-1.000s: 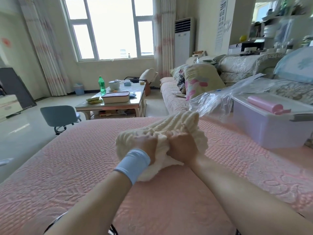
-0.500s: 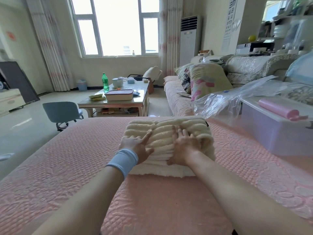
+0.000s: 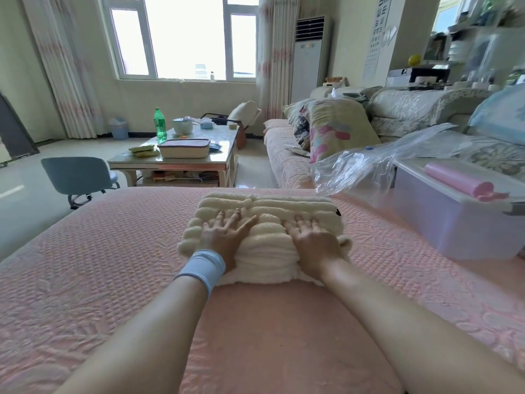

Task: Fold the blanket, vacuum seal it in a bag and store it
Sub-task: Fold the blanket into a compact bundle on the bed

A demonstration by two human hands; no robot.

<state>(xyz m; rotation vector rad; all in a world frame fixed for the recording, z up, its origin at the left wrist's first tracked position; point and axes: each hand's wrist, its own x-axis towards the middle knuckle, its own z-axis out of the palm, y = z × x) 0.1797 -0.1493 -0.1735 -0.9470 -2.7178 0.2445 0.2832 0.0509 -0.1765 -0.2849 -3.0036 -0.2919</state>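
The folded cream blanket (image 3: pixel 268 251) lies on the pink quilted cover (image 3: pixel 113 265). The left hand (image 3: pixel 224 234) and right hand (image 3: pixel 312 238) press flat on it, fingers spread. The clear bag (image 3: pixel 355 169) lies at its two o'clock.

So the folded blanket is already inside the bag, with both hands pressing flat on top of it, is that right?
Not quite. The head view shows the blanket lying bare on the bed cover, not inside the bag, which lies apart to the right beside the box. The rest holds: the left hand and right hand press flat on top of it.
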